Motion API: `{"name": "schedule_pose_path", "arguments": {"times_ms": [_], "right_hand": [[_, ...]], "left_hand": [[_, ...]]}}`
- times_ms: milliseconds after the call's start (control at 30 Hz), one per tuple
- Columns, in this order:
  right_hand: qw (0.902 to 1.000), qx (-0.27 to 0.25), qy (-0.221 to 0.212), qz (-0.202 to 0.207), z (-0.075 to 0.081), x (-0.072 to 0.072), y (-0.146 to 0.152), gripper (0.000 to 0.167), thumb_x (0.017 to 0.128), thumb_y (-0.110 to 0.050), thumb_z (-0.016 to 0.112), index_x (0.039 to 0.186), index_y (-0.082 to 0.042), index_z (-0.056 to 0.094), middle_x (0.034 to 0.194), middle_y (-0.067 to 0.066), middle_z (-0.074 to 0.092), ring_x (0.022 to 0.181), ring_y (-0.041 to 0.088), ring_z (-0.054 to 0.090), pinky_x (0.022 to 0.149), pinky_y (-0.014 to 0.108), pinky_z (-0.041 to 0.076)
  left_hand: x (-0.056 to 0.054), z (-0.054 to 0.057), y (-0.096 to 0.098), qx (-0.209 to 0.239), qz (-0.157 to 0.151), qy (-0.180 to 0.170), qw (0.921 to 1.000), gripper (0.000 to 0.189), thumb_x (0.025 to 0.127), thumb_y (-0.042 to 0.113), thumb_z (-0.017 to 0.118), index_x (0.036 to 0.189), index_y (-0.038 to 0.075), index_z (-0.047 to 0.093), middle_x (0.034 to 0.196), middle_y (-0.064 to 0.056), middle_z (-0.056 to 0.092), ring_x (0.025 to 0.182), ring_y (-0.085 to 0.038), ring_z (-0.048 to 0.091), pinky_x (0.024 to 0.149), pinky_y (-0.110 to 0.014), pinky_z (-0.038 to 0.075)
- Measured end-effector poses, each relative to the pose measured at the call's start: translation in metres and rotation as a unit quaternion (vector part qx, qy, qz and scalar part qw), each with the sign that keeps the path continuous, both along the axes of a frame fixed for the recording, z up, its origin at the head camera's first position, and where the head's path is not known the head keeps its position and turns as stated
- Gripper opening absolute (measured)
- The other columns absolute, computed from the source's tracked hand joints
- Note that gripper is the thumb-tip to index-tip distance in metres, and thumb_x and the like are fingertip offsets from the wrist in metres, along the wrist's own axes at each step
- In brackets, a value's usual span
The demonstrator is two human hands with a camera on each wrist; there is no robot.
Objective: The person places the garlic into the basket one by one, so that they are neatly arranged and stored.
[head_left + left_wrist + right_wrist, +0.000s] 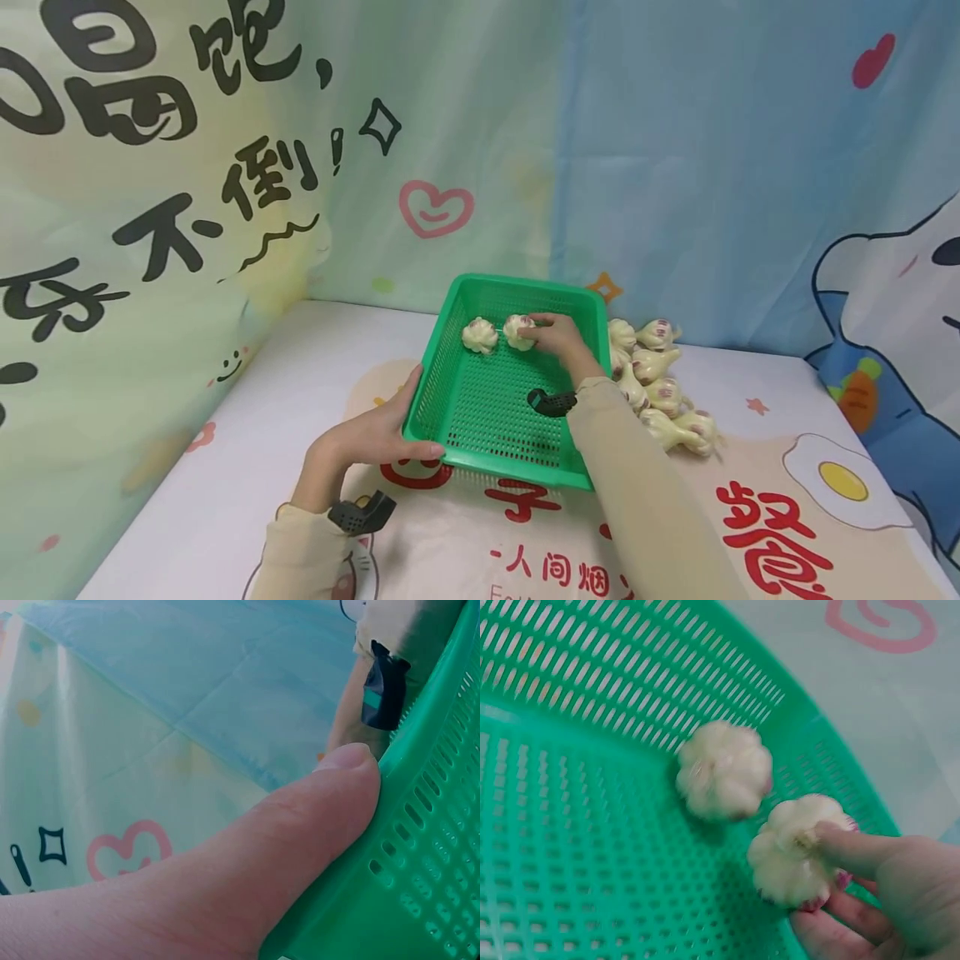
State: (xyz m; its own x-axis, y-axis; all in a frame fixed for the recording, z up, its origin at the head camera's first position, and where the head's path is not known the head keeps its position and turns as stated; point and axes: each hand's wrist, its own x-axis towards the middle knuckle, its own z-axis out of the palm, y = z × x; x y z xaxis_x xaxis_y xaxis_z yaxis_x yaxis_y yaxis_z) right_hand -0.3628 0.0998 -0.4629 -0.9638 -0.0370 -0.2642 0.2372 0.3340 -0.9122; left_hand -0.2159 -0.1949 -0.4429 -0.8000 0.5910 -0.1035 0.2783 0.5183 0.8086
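Note:
My right hand (557, 337) pinches a garlic bulb (799, 851) between thumb and fingers, inside the green plastic basket (498, 460). Beside it, towards the back left of the basket, sits a second garlic bulb (480, 335). Both bulbs are whitish with purple-pink marks. The left hand (382, 425) holds the basket at its near left corner, thumb along the front rim and fingers against the left side. In the left wrist view the thumb (315, 810) lies against the basket's edge; the other fingers are out of sight there.
A heap of several garlic bulbs (660, 392) lies on the table just right of the basket, partly behind the right sleeve. The printed cloth (442, 533) covers the table front. A printed curtain (675, 167) hangs close behind the basket.

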Motion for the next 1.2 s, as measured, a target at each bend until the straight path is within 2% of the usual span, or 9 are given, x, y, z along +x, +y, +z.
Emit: {"name": "schedule_pose_path", "arguments": {"times_ms": [167,333,467,700,933,1200], "right_hand": [[0.9987,0.042,0.004,0.029,0.0035,-0.0024,0.0043,0.055,0.093,-0.023,0.062,0.142,-0.008,0.044,0.142,0.018,0.046,0.123,0.033,0.05,0.1,0.042,0.044],[0.9964,0.073,0.007,0.043,-0.0003,-0.0028,0.0059,0.055,0.092,-0.024,0.063,0.141,-0.008,0.046,0.14,0.02,0.048,0.125,0.034,0.048,0.099,0.044,0.043],[0.9954,0.081,0.009,0.049,-0.0022,-0.0036,0.0068,0.055,0.092,-0.024,0.064,0.141,-0.008,0.046,0.137,0.02,0.05,0.123,0.033,0.05,0.099,0.044,0.043],[0.9912,0.106,0.025,0.076,-0.0019,-0.0073,0.0066,0.054,0.091,-0.022,0.065,0.139,-0.006,0.048,0.135,0.022,0.051,0.121,0.035,0.05,0.098,0.045,0.044],[0.9845,0.144,0.021,0.099,-0.0028,-0.0043,0.0069,0.053,0.092,-0.022,0.063,0.14,-0.007,0.046,0.14,0.022,0.046,0.125,0.036,0.047,0.098,0.045,0.044],[0.9818,0.153,0.039,0.105,-0.0023,-0.0071,0.003,0.053,0.092,-0.024,0.063,0.139,-0.005,0.048,0.137,0.023,0.049,0.122,0.037,0.049,0.095,0.045,0.045]], "left_hand": [[-0.0032,-0.0013,0.0002,-0.006,0.004,-0.007,1.0,0.116,0.081,0.043,0.073,0.151,0.025,-0.019,0.16,-0.007,0.004,0.139,-0.027,0.029,0.105,-0.047,0.034],[-0.0024,-0.0016,-0.0005,-0.007,0.003,-0.004,1.0,0.117,0.081,0.043,0.073,0.151,0.025,-0.019,0.16,-0.006,0.003,0.14,-0.026,0.028,0.106,-0.047,0.033],[-0.0034,-0.0022,0.0006,-0.002,-0.002,-0.003,1.0,0.117,0.081,0.043,0.073,0.151,0.025,-0.019,0.16,-0.007,0.001,0.141,-0.027,0.027,0.106,-0.047,0.032],[-0.0026,-0.0007,0.0011,-0.01,0.009,-0.003,0.9999,0.117,0.081,0.043,0.073,0.151,0.024,-0.018,0.161,-0.005,0.0,0.142,-0.025,0.024,0.107,-0.048,0.031],[-0.002,-0.0016,0.0025,0.001,0.001,-0.005,1.0,0.117,0.081,0.041,0.073,0.151,0.023,-0.019,0.161,-0.004,-0.003,0.143,-0.024,0.021,0.109,-0.047,0.029],[-0.0025,0.0003,0.0011,0.004,0.003,-0.001,1.0,0.116,0.082,0.041,0.073,0.151,0.024,-0.019,0.161,-0.003,-0.004,0.143,-0.025,0.022,0.108,-0.047,0.03]]}}
